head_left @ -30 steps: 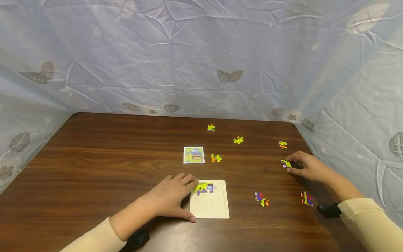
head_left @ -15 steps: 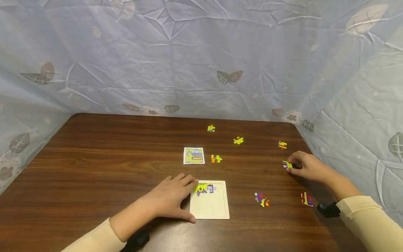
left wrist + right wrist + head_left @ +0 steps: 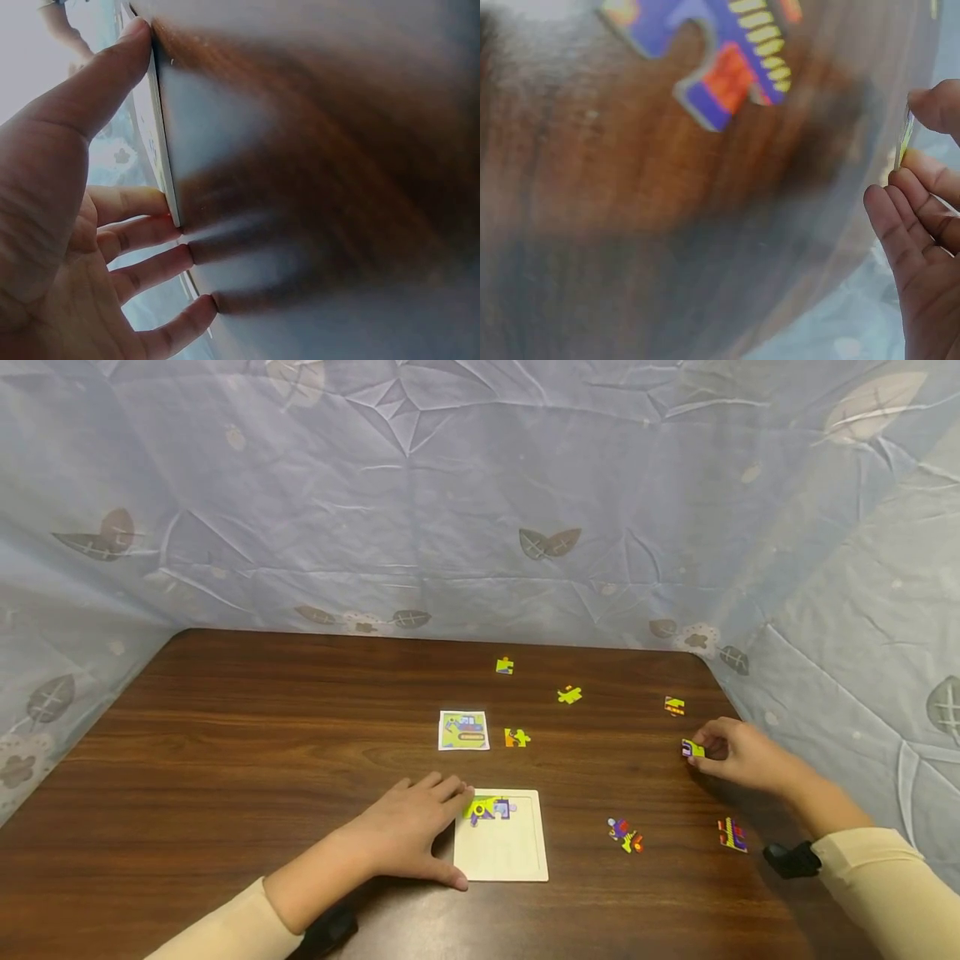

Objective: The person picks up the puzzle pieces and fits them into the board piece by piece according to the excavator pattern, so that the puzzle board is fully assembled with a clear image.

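In the head view the left hand rests at the left edge of a cream square tray, thumb and fingers spread and straight. Joined green and purple puzzle pieces lie along the tray's top left. At the table's right side, the right hand pinches a green and purple puzzle piece between thumb and fingers. The right wrist view shows that piece edge-on in the right hand. In the left wrist view the left hand touches the tray's edge.
A small picture card lies behind the tray, with an orange and green piece beside it. Farther back are three pieces. Nearer, purple and red pieces lie right of the tray.
The pinched piece has moved slightly right with the right hand and is tilted differently. The left hand and the tray have stayed in place.
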Motion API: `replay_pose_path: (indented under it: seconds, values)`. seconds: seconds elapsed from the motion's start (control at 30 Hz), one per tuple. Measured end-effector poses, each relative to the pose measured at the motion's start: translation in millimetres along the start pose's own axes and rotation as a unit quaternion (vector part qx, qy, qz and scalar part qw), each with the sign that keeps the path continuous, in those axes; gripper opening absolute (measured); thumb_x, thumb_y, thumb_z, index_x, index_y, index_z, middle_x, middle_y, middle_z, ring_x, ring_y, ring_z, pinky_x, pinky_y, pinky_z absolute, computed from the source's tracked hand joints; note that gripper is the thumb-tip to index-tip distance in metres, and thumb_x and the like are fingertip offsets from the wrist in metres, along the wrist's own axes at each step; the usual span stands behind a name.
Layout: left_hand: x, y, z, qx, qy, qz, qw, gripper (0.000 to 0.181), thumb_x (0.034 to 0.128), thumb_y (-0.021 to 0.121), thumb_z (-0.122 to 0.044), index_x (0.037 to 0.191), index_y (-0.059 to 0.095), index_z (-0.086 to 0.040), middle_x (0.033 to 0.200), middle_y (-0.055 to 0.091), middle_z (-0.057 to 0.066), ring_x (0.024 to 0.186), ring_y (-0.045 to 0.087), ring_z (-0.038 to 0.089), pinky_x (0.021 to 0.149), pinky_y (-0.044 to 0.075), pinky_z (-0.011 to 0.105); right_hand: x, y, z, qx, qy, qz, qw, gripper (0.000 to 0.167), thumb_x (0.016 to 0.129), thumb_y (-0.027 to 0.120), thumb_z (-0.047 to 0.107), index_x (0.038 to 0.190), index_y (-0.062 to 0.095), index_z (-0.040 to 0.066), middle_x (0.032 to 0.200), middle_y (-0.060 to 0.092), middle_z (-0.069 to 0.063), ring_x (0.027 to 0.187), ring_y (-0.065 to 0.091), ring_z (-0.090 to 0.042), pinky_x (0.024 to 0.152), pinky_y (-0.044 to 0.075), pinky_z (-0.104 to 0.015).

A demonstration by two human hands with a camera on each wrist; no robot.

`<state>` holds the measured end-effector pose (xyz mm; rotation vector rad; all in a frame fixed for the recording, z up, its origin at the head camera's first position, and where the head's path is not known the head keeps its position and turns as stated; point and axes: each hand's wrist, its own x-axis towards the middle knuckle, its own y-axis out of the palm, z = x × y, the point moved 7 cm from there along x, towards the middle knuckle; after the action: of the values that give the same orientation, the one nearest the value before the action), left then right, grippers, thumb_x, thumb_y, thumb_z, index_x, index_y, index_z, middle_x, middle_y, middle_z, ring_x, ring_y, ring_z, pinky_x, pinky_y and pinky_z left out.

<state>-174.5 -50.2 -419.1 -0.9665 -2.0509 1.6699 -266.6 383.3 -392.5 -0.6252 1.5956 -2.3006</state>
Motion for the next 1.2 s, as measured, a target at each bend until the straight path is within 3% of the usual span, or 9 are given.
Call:
replay_pose_path:
  seconds: [0.13, 0.4, 0.63, 0.93, 1.1, 1.2]
  values:
    - [0.0, 0.3, 0.0, 0.003, -0.001, 0.003, 1.0, 0.111, 0.0778, 0.075, -0.078, 0.16, 0.043, -0.011, 0.162, 0.047, 0.007, 0.148, 0.046, 0.032, 0.111, 0.044, 0.07, 3.6, -9.8, 5.3, -0.002, 0.01, 0.01, 0.9999, 0.022, 0.078, 0.087, 0.007, 0.091, 0.07, 0.004, 0.085, 0.069, -0.001, 0.075, 0.06, 0.0, 0.065, 0.055, -0.024]
    - [-0.3, -2.0, -0.7, 0.013, 0.001, -0.002, 0.9999, 0.11, 0.0778, 0.075, -0.077, 0.159, 0.045, -0.009, 0.159, 0.05, 0.008, 0.145, 0.048, 0.031, 0.109, 0.046, 0.069, 15.8, -36.6, 32.7, -0.042, -0.029, -0.021, 0.9985, 0.024, 0.076, 0.089, 0.008, 0.092, 0.071, 0.008, 0.087, 0.069, 0.002, 0.077, 0.062, -0.005, 0.066, 0.055, -0.026]
    - [-0.4, -2.4, -1.1, 0.013, 0.003, -0.004, 0.9999, 0.11, 0.0779, 0.075, -0.077, 0.158, 0.045, -0.008, 0.158, 0.05, 0.008, 0.144, 0.049, 0.032, 0.109, 0.046, 0.069, 23.4, -44.8, 52.1, -0.035, -0.049, -0.024, 0.9979, 0.025, 0.075, 0.089, 0.008, 0.093, 0.072, 0.01, 0.089, 0.069, 0.005, 0.079, 0.062, -0.003, 0.068, 0.056, -0.024]
    - [0.0, -2.1, -1.8, 0.018, 0.007, -0.007, 0.9998, 0.109, 0.0778, 0.076, -0.076, 0.158, 0.046, -0.009, 0.157, 0.052, 0.007, 0.142, 0.05, 0.03, 0.107, 0.049, 0.066, 30.4, -40.7, 79.8, -0.028, -0.058, -0.001, 0.9979, 0.025, 0.077, 0.089, 0.011, 0.095, 0.072, 0.009, 0.09, 0.068, 0.006, 0.08, 0.063, -0.006, 0.07, 0.056, -0.025]
    - [-0.4, -2.6, -2.3, 0.016, 0.007, -0.007, 0.9998, 0.109, 0.0774, 0.076, -0.076, 0.157, 0.046, -0.009, 0.157, 0.052, 0.007, 0.143, 0.05, 0.03, 0.107, 0.048, 0.067, 35.0, -29.0, 109.2, -0.016, -0.098, 0.018, 0.9949, 0.024, 0.079, 0.088, 0.01, 0.093, 0.068, 0.012, 0.089, 0.064, 0.007, 0.081, 0.059, -0.004, 0.069, 0.055, -0.025]
    - [-0.2, -3.0, -2.0, 0.019, 0.005, -0.007, 0.9998, 0.109, 0.0774, 0.076, -0.076, 0.158, 0.046, -0.009, 0.157, 0.052, 0.007, 0.143, 0.05, 0.029, 0.108, 0.048, 0.066, 38.8, -20.0, 127.7, -0.019, -0.096, 0.042, 0.9943, 0.02, 0.083, 0.085, 0.013, 0.094, 0.068, 0.014, 0.09, 0.062, 0.008, 0.084, 0.058, -0.005, 0.073, 0.055, -0.026]
